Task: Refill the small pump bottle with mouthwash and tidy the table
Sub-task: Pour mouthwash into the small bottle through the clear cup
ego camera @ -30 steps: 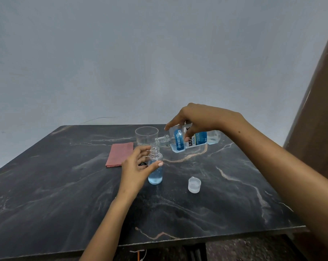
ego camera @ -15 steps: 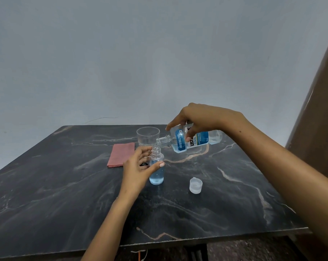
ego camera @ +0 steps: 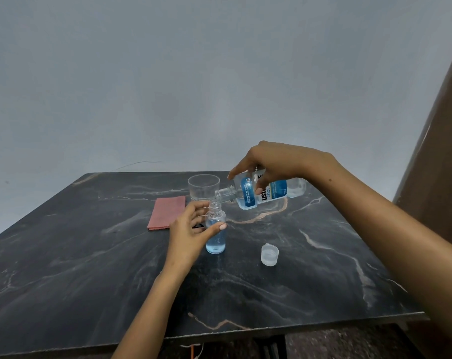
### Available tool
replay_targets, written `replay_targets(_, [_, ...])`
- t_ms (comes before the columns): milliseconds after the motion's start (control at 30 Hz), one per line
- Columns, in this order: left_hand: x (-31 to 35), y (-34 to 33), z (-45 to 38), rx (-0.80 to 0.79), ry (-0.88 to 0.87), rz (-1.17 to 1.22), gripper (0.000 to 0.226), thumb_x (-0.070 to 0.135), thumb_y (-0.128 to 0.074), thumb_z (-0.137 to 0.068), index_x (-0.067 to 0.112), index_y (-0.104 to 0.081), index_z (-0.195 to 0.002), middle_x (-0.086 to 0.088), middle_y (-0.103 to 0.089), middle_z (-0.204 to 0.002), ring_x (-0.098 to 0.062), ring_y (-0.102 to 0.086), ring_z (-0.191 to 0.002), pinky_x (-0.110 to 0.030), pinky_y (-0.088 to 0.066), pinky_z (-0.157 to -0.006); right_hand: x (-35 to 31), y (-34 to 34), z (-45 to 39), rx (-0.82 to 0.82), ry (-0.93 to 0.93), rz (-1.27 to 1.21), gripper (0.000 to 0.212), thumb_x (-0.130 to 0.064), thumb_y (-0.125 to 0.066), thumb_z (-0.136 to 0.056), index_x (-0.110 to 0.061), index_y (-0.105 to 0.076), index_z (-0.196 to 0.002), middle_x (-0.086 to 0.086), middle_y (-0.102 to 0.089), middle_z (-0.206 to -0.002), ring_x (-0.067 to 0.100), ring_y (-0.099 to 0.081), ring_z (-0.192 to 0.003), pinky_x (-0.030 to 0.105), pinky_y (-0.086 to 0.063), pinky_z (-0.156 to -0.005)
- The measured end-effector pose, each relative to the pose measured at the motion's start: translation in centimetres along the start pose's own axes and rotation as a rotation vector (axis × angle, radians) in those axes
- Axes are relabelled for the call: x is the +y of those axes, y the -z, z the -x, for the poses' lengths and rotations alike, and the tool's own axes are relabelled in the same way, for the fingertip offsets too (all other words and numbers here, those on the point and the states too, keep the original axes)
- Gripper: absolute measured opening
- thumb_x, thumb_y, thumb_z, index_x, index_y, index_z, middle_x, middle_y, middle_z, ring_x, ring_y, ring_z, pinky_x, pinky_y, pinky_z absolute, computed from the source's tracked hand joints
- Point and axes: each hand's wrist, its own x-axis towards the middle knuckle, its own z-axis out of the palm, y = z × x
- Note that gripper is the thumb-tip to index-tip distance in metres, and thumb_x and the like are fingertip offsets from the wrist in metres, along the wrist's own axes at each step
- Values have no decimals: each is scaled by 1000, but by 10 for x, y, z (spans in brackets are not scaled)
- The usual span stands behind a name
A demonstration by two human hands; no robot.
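Observation:
A small clear bottle (ego camera: 215, 237) stands upright mid-table, without its pump, with pale blue liquid in its lower part. My left hand (ego camera: 191, 229) curls round its side, thumb across the front. My right hand (ego camera: 274, 161) grips a large mouthwash bottle (ego camera: 261, 193) with a blue label, tipped nearly flat, its open neck right over the small bottle's mouth. A little blue liquid sits in the tipped bottle's low side.
A clear plastic cap (ego camera: 269, 254) lies on the dark marble table (ego camera: 90, 268) to the right of the small bottle. An empty clear cup (ego camera: 203, 187) stands behind it, a folded pink cloth (ego camera: 166, 212) to the left. A small black part shows behind my left hand.
Both hands and both bottles keep the same pose. The blue liquid in the small bottle looks slightly higher; the view has shifted a little.

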Motion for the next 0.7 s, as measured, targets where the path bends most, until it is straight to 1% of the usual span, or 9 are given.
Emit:
replay_targets(133, [0,0,0,-6,-1,9,56,34,-80,-62,31,-55,-113,10,-59,-111,-3,-57,-101,-8,-50,-73,0,1,0,0,1,4,63,-13,-77,-75,-37,-55,-129,-1,-70,-113,11,-59,-95,39,-52,-88])
replay_targets(233, [-1,0,0,-6,-1,19,56,32,-81,-61,32,-55,-111,13,-59,-108,1,-56,-98,-6,-49,-72,0,1,-1,8,11,12,62,-12,-77,-75,-36,-55,-128,-1,-71,-111,8,-55,-89,36,-52,-85])
replay_targets(400, [-1,1,0,-15,-8,18,55,24,-83,-64,33,-54,-110,20,-58,-105,9,-54,-95,-4,-48,-70,0,1,-1,11,16,18,62,-12,-76,-76,-36,-55,-129,-1,-70,-113,6,-53,-89,38,-52,-88])
replay_targets(533, [0,1,0,-20,-12,22,55,23,-83,-64,33,-54,-109,20,-58,-104,10,-55,-94,-5,-49,-70,0,1,-1,11,21,23,62,-12,-76,-76,-36,-54,-130,-1,-69,-114,6,-53,-89,35,-52,-86])
replay_targets(700, [-1,1,0,-20,-15,30,54,23,-84,-63,38,-54,-106,17,-61,-106,5,-58,-99,-7,-50,-72,0,1,-1,9,19,33,62,-13,-75,-77,-37,-54,-129,0,-69,-113,8,-54,-90,37,-52,-86])
